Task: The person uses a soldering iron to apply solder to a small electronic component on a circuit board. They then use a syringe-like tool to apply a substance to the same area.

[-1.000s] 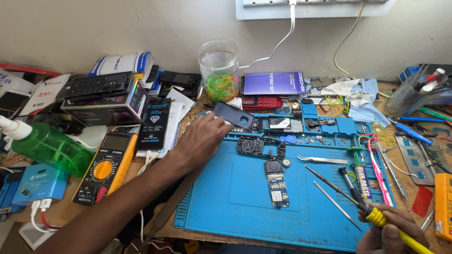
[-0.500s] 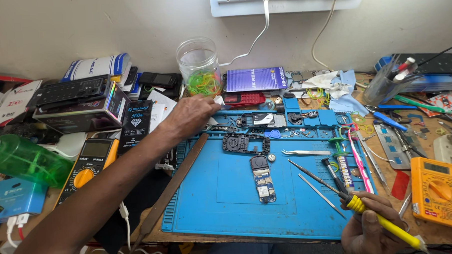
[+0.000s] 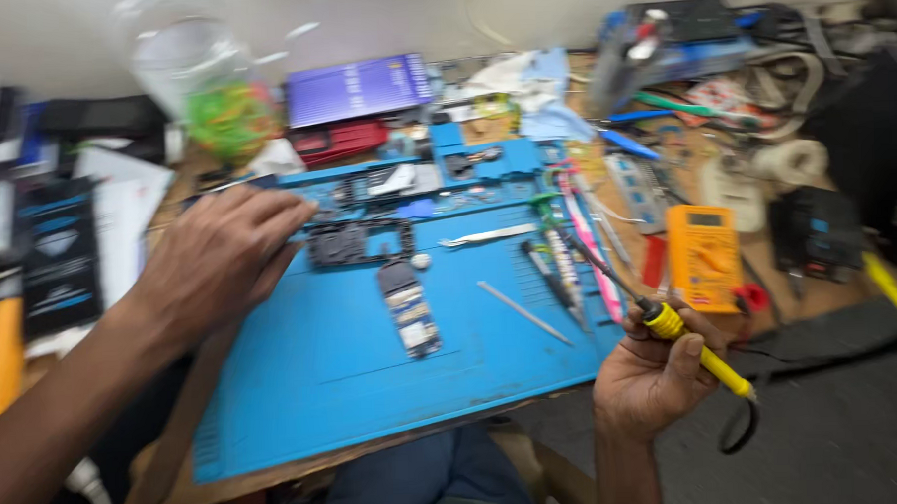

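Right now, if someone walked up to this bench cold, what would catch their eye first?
Probably the big blue work mat filling the middle of the cluttered bench, with a small circuit board lying near its centre. Next, the right hand at the mat's lower right edge, holding a yellow-handled soldering iron with its tip up over the mat. The left hand rests at the mat's upper left.

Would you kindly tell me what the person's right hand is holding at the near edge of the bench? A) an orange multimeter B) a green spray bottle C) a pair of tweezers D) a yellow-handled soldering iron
D: the right hand is closed around a yellow-handled soldering iron, tip pointing up over the blue mat; the orange multimeter lies untouched on the bench.
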